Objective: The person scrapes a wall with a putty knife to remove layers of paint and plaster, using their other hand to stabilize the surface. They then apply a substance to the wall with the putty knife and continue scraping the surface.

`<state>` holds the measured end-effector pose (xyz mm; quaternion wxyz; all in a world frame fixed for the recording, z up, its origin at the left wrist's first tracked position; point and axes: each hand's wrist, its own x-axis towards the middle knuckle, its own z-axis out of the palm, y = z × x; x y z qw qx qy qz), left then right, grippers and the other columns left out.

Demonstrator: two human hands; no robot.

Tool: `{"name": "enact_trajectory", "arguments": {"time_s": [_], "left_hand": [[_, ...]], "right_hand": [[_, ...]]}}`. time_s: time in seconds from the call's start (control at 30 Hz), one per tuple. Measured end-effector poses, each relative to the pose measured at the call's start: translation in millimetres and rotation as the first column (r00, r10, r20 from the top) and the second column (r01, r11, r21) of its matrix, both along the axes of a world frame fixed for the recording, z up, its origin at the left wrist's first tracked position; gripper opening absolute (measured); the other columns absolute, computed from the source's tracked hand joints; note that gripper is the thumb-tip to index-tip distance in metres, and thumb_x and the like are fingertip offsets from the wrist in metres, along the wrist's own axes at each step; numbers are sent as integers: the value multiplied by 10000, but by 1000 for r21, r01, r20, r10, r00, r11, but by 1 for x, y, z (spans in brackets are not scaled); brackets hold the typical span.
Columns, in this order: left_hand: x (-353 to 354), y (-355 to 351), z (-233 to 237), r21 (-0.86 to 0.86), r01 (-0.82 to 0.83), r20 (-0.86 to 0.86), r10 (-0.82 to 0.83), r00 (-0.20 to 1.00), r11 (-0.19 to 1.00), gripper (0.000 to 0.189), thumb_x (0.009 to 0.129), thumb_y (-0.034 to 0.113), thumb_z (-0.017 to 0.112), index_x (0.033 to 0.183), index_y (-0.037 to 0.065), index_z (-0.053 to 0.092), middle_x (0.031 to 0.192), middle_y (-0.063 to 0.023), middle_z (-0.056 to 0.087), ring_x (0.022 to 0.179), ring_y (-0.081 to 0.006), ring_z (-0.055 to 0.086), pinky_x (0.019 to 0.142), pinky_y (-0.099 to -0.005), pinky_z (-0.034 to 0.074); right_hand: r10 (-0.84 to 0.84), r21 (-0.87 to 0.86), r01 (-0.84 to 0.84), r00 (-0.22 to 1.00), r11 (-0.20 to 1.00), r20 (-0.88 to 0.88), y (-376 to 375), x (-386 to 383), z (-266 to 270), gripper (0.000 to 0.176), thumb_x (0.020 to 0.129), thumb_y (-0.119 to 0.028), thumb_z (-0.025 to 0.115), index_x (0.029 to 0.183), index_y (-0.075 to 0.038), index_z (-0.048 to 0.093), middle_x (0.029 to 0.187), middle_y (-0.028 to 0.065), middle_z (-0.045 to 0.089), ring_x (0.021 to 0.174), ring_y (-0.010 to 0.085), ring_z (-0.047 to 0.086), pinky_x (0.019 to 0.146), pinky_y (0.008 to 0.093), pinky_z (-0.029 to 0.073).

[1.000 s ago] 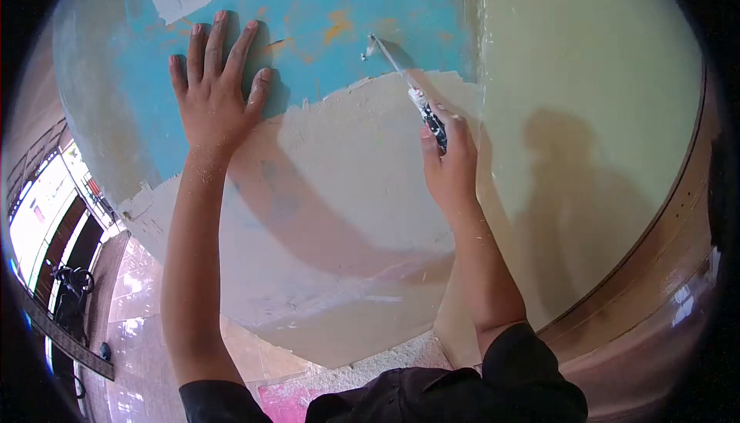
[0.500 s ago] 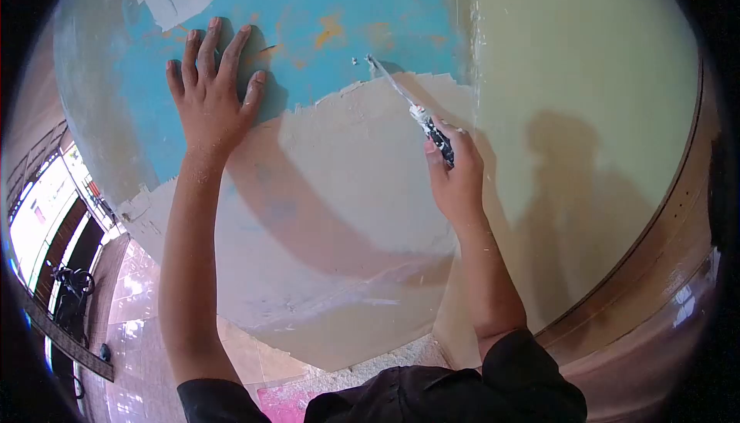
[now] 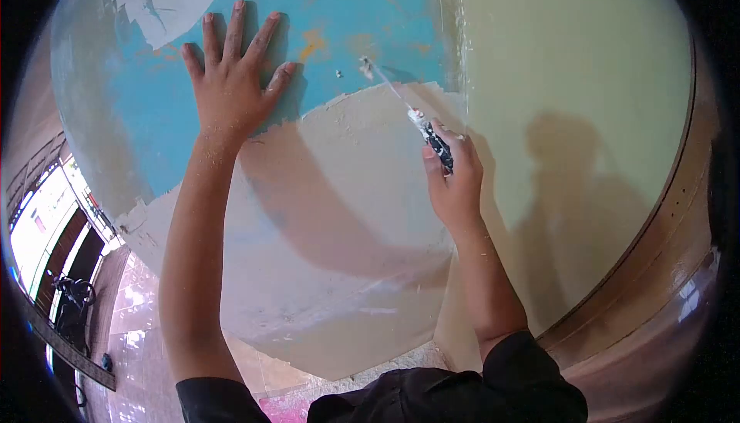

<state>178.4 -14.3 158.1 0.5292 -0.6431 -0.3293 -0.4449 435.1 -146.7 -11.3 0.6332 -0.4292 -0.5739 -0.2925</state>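
My left hand (image 3: 233, 88) lies with spread fingers against the turquoise part of the wall (image 3: 339, 7). In my right hand (image 3: 459, 176) is a putty knife (image 3: 438, 148), its dark handle smeared with white. The thin blade is seen nearly edge-on and points up and left, with a pale lump at its tip over the turquoise paint. A small crumb (image 3: 339, 74) sticks to the wall left of the tip. Below both, a beige putty coat (image 3: 347, 184) covers the wall up to a ragged edge.
A plain yellow-green wall (image 3: 586, 53) meets the turquoise one at a corner on the right and carries my shadow. Whitish debris and a pink thing (image 3: 281, 409) lie on the floor below. At far left, a motorcycle (image 3: 73, 300) stands by a bright opening.
My left hand has moved right along the wall, closer to the orange patch. The knife tip sits slightly farther from the crumb. The camera view has shifted a little.
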Motion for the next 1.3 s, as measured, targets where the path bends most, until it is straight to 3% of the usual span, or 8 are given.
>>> {"name": "enact_trajectory", "arguments": {"time_s": [0.07,0.2,0.3,0.4,0.67,0.87,1.2,1.3], "left_hand": [[2,0,4,9,-8,8,8,1000,1000,631,956,621,520,1540,435,370,1673,-15,245,1546,-371,152,1182,-700,88],[4,-1,2,3,-28,30,28,999,1000,633,966,617,508,1550,424,359,1678,12,228,1552,-340,147,1203,-662,101],[4,3,0,52,5,41,-7,999,999,615,964,608,506,1540,449,362,1667,23,261,1548,-321,176,1213,-647,107],[3,2,0,41,-18,42,16,999,999,604,971,602,498,1539,451,361,1667,27,259,1549,-316,174,1214,-647,101],[5,5,-2,54,-48,58,45,997,997,584,984,597,473,1538,442,373,1669,40,252,1551,-290,176,1241,-587,87],[4,10,-4,57,-59,60,56,997,997,592,978,622,458,1537,457,361,1670,51,243,1553,-270,171,1249,-577,73],[4,10,-3,80,-19,48,15,999,997,577,974,591,501,1523,449,396,1650,35,298,1542,-296,202,1227,-614,128],[5,11,-4,90,-10,46,6,999,996,573,975,581,506,1522,450,396,1649,34,300,1541,-296,207,1227,-613,129]], "right_hand": [[-11,-134,-5,994,991,-113,-3,2,0,345,954,-113,653,1293,-63,613,1054,156,661,946,327,643,829,412,521],[5,-21,-8,993,1000,-119,-6,13,-11,332,965,-115,644,1292,-59,618,1062,161,674,967,312,660,862,401,523],[44,-217,-149,905,965,-422,-14,17,-18,319,980,-123,625,1281,-18,608,1100,159,694,994,257,681,888,359,527],[-71,-20,69,962,997,-265,-14,34,-34,321,978,-117,615,1278,-2,601,1079,160,693,970,262,682,879,354,528],[-106,-134,85,982,987,-158,-41,53,-57,273,953,-86,615,1207,14,631,1105,182,694,993,301,672,901,385,514],[-52,-143,11,958,990,-283,-46,45,-60,307,922,-56,633,1223,6,628,1153,196,678,1022,338,651,898,399,510],[-249,-87,235,947,968,-202,-7,38,-28,375,898,-23,614,1270,-15,561,1199,195,596,1110,368,545,963,475,437],[-184,-234,147,972,961,-145,4,28,-28,436,901,-22,611,1329,-16,533,1224,204,570,1133,366,528,982,463,427]]}}
